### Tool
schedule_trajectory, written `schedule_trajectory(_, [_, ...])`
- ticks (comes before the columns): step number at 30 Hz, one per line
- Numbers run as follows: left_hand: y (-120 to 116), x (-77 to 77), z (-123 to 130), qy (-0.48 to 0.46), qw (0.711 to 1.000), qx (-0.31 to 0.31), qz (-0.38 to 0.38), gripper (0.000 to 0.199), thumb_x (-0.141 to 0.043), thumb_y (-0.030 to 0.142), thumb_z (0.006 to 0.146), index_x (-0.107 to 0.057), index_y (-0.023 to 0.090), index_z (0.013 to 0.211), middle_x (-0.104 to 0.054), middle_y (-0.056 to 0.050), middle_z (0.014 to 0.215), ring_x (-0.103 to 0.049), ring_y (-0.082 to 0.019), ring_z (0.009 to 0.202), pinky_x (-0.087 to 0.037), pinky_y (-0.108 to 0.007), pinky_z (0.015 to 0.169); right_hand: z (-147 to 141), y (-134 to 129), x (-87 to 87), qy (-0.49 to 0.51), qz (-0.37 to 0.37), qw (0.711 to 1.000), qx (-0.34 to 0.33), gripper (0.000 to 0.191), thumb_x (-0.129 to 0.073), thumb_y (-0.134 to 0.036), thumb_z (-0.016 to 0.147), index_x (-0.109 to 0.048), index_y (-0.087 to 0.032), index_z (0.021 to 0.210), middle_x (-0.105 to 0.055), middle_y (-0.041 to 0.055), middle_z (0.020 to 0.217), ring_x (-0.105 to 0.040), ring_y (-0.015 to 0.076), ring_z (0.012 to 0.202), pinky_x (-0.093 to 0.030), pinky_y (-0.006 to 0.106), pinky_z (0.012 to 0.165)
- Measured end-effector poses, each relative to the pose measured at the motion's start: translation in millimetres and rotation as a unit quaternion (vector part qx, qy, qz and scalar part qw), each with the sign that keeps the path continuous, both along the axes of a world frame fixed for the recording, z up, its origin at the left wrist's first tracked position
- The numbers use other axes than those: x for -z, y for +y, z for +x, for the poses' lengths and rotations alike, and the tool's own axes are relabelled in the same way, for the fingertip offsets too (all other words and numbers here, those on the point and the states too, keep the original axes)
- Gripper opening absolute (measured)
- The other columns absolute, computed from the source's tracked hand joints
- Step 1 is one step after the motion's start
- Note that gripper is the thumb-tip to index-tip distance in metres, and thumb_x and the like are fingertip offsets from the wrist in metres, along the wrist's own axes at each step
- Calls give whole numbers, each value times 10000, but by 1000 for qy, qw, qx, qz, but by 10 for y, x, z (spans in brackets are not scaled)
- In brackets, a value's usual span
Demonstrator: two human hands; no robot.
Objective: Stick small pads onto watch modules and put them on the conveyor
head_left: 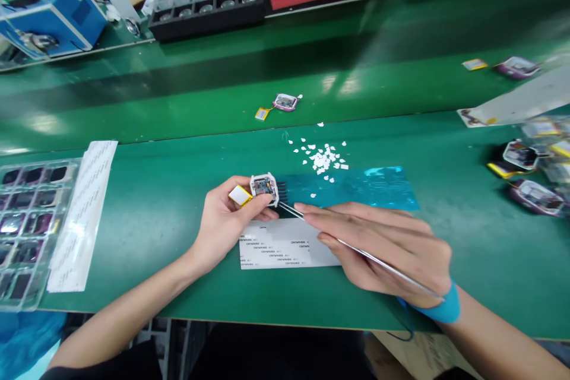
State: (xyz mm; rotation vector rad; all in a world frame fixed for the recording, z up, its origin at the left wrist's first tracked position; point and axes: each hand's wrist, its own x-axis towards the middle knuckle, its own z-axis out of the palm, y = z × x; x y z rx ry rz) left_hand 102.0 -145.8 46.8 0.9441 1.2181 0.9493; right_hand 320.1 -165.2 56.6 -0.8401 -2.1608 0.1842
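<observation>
My left hand (227,214) is closed around a small white device (264,185) whose circuit board faces up. A yellow-edged battery (240,195) lies beside the device, over the fingers. Metal tweezers (378,260) are pinched in my right hand (387,243), and their tips meet the device's lower right corner. Under and beyond the hands lie a blue film strip (378,184) and a printed white sheet (285,249). Small white pieces (325,159) are scattered behind the film. A blue band (445,307) circles my right wrist.
At the left stand a clear tray of devices (29,225) and a white strip (82,214). Another device with a battery (285,102) sits farther back. More devices (537,197) are at the right. A black tray (209,21) and a blue box (57,18) stand at the back.
</observation>
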Motion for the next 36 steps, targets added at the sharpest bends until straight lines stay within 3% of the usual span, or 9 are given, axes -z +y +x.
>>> schedule_trajectory(5, [398, 241, -233, 161, 969, -65, 174, 301, -780, 291, 756, -682, 169, 1014, -630, 51, 601, -506, -90, 416, -395, -208, 412, 11, 29, 6, -28, 33, 999, -28, 281, -628, -31, 938, -682, -148, 1188, -798, 93, 1076, -779, 175, 900, -676, 280, 784])
schedule_trajectory(7, [694, 320, -434, 279, 920, -107, 253, 318, -750, 300, 756, -699, 173, 1044, -650, 26, 687, -518, -107, 488, -391, -223, 463, 7, 48, 30, -23, 50, 998, -35, 284, -634, -35, 937, -678, -141, 1197, -792, 102, 1097, -779, 178, 917, -676, 284, 780])
schedule_trajectory(11, [1284, 348, -820, 513, 808, -98, 273, 296, -638, 310, 834, -716, 160, 1078, -706, -67, 805, -648, -235, 708, -498, -349, 709, 12, 68, 69, -6, 89, 995, -35, 261, -646, -54, 933, -683, -110, 1185, -787, 117, 1109, -778, 175, 925, -679, 286, 770])
schedule_trajectory(15, [1572, 315, -764, 624, 696, -43, 354, 354, -580, 397, 911, -710, 154, 1134, -676, -206, 1241, -563, -407, 1208, -410, -540, 1023, 36, 52, 33, -8, 128, 991, -35, 191, -633, -60, 949, -696, -78, 1128, -776, 144, 1127, -771, 182, 966, -677, 300, 782])
schedule_trajectory(20, [1777, 373, -156, 497, 760, 135, 398, 424, -419, 347, 1015, -648, 150, 1312, -556, -197, 1484, -407, -362, 1439, -289, -558, 1173, 45, 35, -28, -9, 163, 986, -40, 148, -645, -78, 956, -710, -33, 1082, -774, 177, 1102, -775, 202, 941, -672, 308, 739])
schedule_trajectory(25, [2046, 422, 144, 405, 816, 166, 377, 230, -588, 301, 954, -697, 189, 1122, -509, -167, 1554, -296, -358, 1533, -245, -580, 1218, 65, 55, -114, -29, 212, 975, -57, 170, -592, -159, 1009, -747, -93, 992, -795, 114, 1057, -760, 165, 881, -663, 266, 719])
schedule_trajectory(28, [2051, 385, 110, 342, 851, 155, 368, 104, -657, 262, 903, -615, 174, 936, -607, -211, 1433, -471, -332, 1438, -343, -514, 1190, 64, 68, -139, 5, 264, 963, -60, 256, -529, -201, 1044, -747, -116, 940, -811, 73, 985, -726, 153, 822, -658, 269, 775])
schedule_trajectory(32, [1695, 190, 41, 240, 890, 141, 363, 172, -494, 368, 1012, -468, 207, 955, -697, -196, 1280, -757, -199, 953, -574, -381, 916, 44, 55, -74, -10, 215, 976, -21, 344, -417, -222, 1080, -724, -79, 1020, -795, 138, 1060, -698, 227, 1006, -647, 384, 872])
schedule_trajectory(36, [914, -104, -10, 26, 957, 82, 276, 278, -699, 409, 932, -544, 186, 992, -786, -101, 955, -668, -129, 602, -564, -294, 694, 35, 25, 19, 33, 169, 985, 3, 365, -326, -205, 1089, -658, -69, 1158, -779, 175, 1015, -698, 244, 935, -629, 390, 729])
